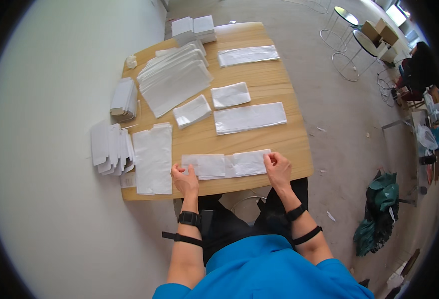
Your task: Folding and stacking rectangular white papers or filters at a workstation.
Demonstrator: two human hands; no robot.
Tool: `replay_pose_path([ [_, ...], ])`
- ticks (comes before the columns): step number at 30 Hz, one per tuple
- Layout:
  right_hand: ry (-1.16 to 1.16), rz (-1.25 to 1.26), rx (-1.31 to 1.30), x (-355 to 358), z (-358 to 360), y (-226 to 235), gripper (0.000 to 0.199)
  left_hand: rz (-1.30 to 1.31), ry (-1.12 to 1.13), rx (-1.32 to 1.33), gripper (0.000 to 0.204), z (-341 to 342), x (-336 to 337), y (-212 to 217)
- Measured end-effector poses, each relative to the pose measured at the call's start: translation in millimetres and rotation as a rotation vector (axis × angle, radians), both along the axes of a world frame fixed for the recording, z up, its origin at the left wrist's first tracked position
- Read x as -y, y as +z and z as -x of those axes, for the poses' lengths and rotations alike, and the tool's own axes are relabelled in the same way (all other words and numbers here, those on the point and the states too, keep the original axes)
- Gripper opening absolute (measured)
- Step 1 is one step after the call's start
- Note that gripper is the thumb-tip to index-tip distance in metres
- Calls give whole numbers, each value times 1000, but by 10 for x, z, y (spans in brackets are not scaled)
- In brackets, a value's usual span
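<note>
In front of me, near the table's front edge, lies a long folded white sheet (252, 163), thin like paper or plastic film. A shorter folded white piece (204, 165) rests on its left part. My left hand (185, 181) is at the left end, its thumb over the edge and its curved fingers apart from the thumb. At the other end, my right hand (279, 172) has its fingers closed in a pinch on the corner of the long sheet. The undersides of both hands are hidden.
The wooden table (199, 142) also bears a fanned stack of white sheets (174, 82), a flat white bundle (152, 159) and several folded white pieces. White card stacks (123, 98) stand by the left wall. Right of the table, a dark green bag (383, 199) lies on the floor.
</note>
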State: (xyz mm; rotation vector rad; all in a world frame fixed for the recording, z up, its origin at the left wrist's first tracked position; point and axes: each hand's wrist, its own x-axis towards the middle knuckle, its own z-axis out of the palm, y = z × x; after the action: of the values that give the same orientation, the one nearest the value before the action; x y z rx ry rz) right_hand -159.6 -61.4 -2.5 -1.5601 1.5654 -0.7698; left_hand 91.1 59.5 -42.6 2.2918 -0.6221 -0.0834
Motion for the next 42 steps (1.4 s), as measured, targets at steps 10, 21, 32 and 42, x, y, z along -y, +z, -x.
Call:
replay_pose_path([
  [10, 151, -57, 133, -356, -77, 346, 16, 3, -46, -122, 19, 38, -22, 300],
  [21, 35, -390, 584, -92, -174, 171, 21, 234, -898, -131, 15, 1261, 277, 961],
  [32, -30, -127, 340, 288, 748, 32, 15, -255, -964, 240, 80, 782, 156, 383],
  [42, -82, -97, 252, 421, 913, -66, 16, -312, -984, 226, 78, 780, 103, 305],
])
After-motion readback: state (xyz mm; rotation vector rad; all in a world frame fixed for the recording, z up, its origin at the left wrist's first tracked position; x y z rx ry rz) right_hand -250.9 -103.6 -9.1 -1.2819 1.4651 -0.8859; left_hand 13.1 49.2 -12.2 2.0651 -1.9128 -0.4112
